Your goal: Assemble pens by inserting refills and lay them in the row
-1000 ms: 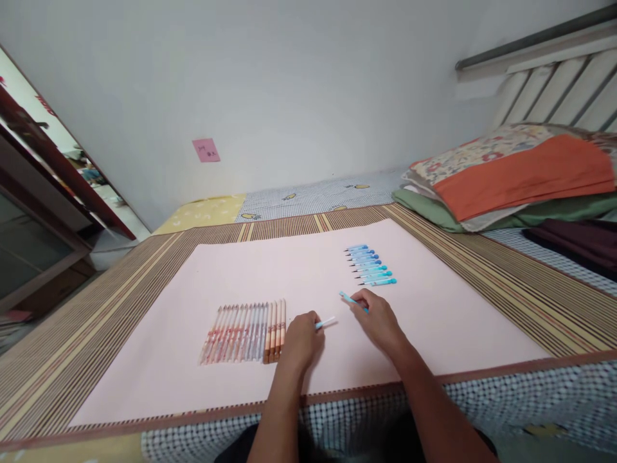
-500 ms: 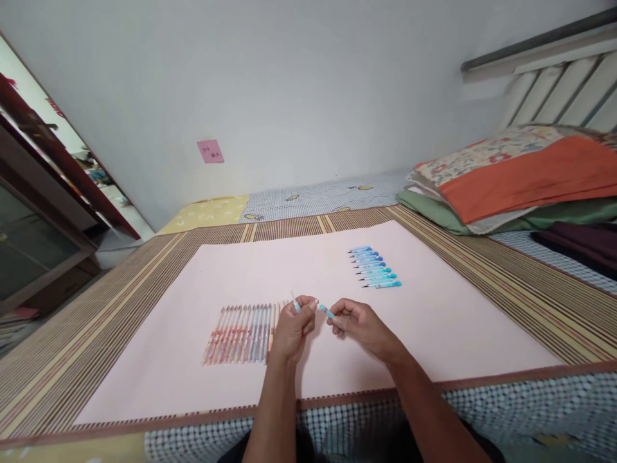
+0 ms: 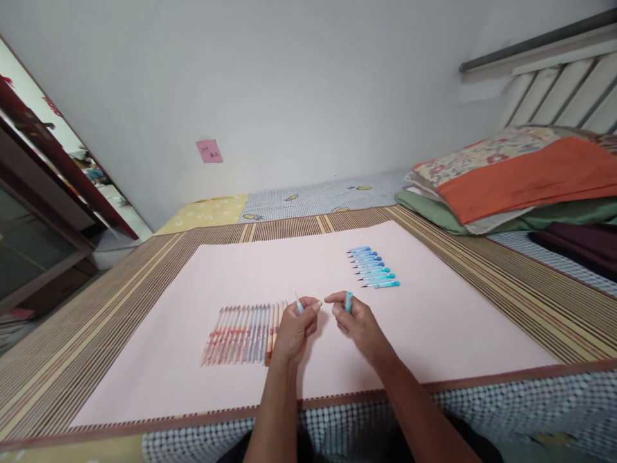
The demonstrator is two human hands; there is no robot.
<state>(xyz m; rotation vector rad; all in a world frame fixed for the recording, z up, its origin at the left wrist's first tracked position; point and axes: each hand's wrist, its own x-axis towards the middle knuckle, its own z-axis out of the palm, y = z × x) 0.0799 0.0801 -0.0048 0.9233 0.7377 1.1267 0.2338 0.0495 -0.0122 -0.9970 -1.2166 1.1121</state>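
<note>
My left hand (image 3: 297, 331) is closed on a light blue pen piece (image 3: 299, 305) whose thin pale end points up and away. At the tips of its thumb and index finger shows a small whitish spot, too small to tell apart from a nail. My right hand (image 3: 360, 328) grips a short teal pen barrel (image 3: 348, 301), held upright with its end facing up, the index finger stretched toward the left hand. A small gap separates the two hands. Just left of the left hand lies a row of pens (image 3: 236, 334), its right end partly hidden by that hand.
Several blue and teal pencils (image 3: 373, 269) lie in a column on the pale pink sheet (image 3: 260, 267), beyond my right hand. Under the sheet is a striped mat (image 3: 159, 270). Folded bedding (image 3: 520, 180) is piled at the right; a pink note (image 3: 209, 151) sticks to the wall.
My hands have moved slightly apart. The teal barrel, earlier pointing toward the left fingertips, has turned upright in my right hand. The left hand still holds its pen piece.
</note>
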